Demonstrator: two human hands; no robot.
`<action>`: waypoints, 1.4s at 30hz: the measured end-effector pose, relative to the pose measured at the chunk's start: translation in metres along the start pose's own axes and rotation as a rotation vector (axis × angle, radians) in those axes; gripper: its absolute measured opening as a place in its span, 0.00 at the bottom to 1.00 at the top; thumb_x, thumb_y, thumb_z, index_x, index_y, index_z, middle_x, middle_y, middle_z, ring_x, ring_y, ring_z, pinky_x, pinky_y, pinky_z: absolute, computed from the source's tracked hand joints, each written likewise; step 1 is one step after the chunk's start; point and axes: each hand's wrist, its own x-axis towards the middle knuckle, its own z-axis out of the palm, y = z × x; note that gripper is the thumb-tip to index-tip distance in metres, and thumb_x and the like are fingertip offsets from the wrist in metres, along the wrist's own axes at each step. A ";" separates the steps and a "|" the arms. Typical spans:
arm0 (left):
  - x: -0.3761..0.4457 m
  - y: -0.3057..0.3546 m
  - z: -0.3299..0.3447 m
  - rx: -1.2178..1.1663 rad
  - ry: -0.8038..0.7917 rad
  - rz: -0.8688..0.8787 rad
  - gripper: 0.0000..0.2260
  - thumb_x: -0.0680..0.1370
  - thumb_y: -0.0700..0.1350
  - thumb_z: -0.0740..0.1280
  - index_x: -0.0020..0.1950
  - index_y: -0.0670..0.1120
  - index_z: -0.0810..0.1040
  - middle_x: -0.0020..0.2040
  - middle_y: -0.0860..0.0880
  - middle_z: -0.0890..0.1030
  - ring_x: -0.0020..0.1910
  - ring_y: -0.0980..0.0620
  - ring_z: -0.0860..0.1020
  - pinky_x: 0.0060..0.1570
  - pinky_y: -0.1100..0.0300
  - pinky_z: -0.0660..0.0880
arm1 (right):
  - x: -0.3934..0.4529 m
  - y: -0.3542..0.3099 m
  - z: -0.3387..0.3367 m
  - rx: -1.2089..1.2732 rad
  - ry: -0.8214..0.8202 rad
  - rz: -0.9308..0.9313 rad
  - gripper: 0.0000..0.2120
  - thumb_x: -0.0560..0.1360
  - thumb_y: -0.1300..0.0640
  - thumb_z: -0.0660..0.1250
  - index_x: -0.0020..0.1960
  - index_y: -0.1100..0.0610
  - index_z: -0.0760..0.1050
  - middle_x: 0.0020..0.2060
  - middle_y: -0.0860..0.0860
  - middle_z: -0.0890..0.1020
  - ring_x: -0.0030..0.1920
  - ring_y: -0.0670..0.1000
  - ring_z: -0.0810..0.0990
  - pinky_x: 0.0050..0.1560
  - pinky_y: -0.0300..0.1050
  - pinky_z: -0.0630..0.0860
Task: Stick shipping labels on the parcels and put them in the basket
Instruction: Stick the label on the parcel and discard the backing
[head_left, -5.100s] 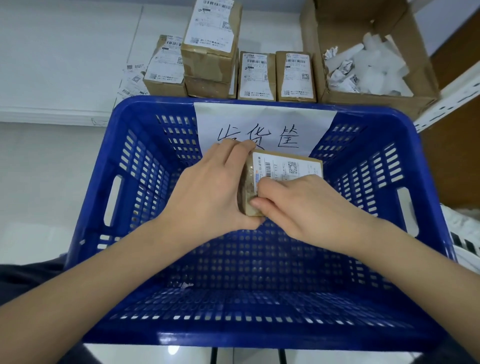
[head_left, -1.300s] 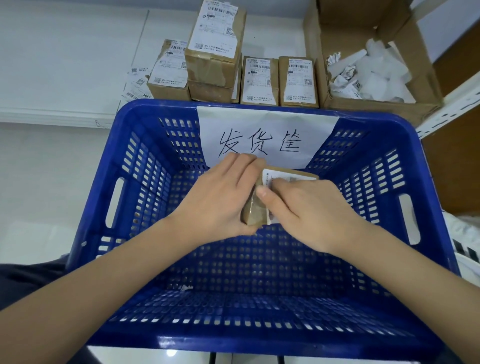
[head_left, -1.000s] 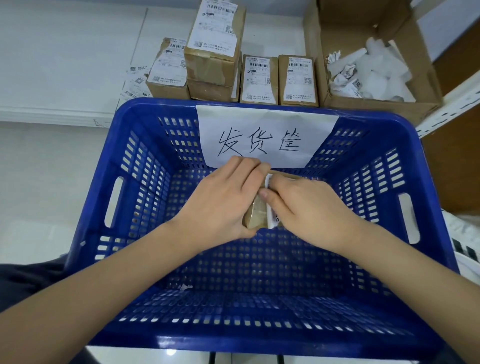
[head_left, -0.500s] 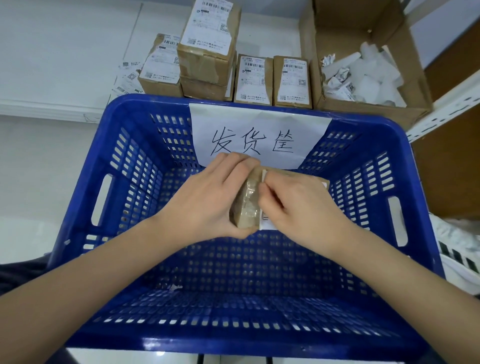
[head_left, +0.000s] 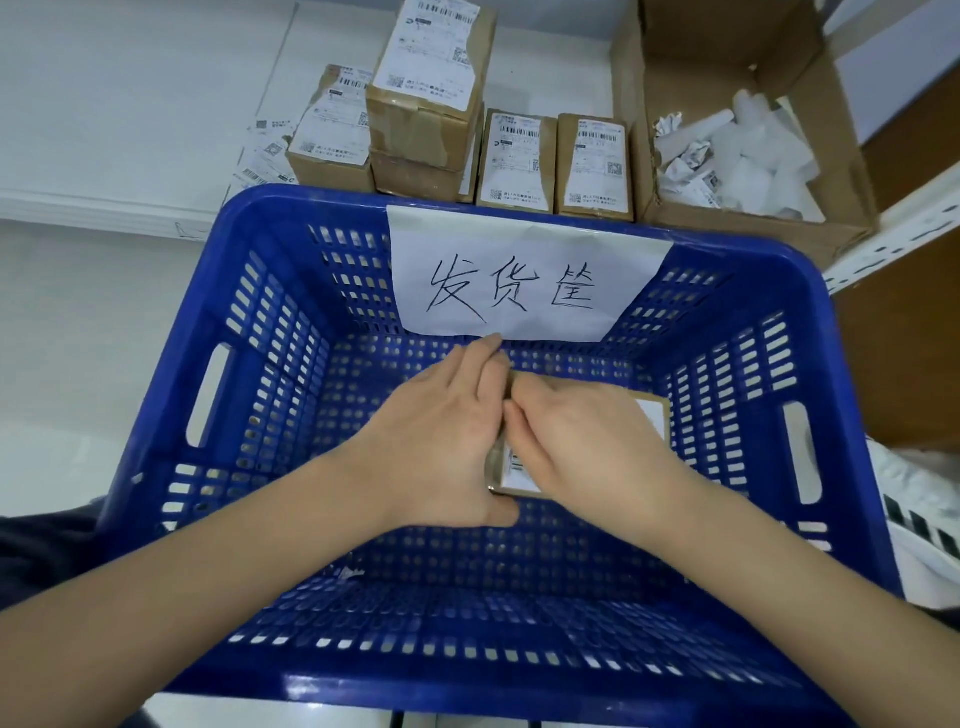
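Holding one labelled parcel (head_left: 506, 470) low inside the blue basket (head_left: 467, 691), the left hand (head_left: 441, 441) grips its side and the right hand (head_left: 582, 441) lies flat on it. No other parcel is in the basket, and five labelled boxes (head_left: 517, 158) wait behind it, so most work seems left.

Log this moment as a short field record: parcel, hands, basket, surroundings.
parcel: inside the blue basket, white label up, mostly hidden by both hands
left hand: grips the parcel's left end
right hand: lies on the label, fingers curled
basket sign: handwritten paper on far wall
behind basket: labelled parcels; carton of crumpled paper
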 end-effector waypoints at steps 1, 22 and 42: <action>-0.001 0.000 -0.001 0.053 0.014 0.013 0.48 0.61 0.61 0.74 0.71 0.35 0.62 0.73 0.38 0.61 0.74 0.44 0.59 0.71 0.56 0.61 | 0.000 0.000 0.001 0.026 -0.008 0.006 0.16 0.77 0.54 0.51 0.37 0.59 0.71 0.26 0.51 0.73 0.22 0.51 0.67 0.25 0.40 0.60; 0.012 -0.017 -0.006 -0.061 0.348 0.000 0.37 0.62 0.61 0.67 0.61 0.36 0.71 0.53 0.43 0.75 0.49 0.47 0.72 0.42 0.52 0.78 | 0.010 -0.005 -0.032 0.191 -0.166 0.250 0.22 0.80 0.40 0.38 0.37 0.50 0.61 0.31 0.45 0.72 0.34 0.48 0.71 0.37 0.47 0.66; 0.010 -0.013 -0.001 -0.001 0.364 -0.007 0.36 0.60 0.57 0.71 0.60 0.35 0.73 0.51 0.42 0.76 0.46 0.45 0.73 0.40 0.53 0.76 | 0.008 -0.016 -0.032 0.223 -0.283 0.246 0.16 0.81 0.52 0.52 0.35 0.50 0.55 0.30 0.45 0.67 0.31 0.46 0.66 0.35 0.45 0.60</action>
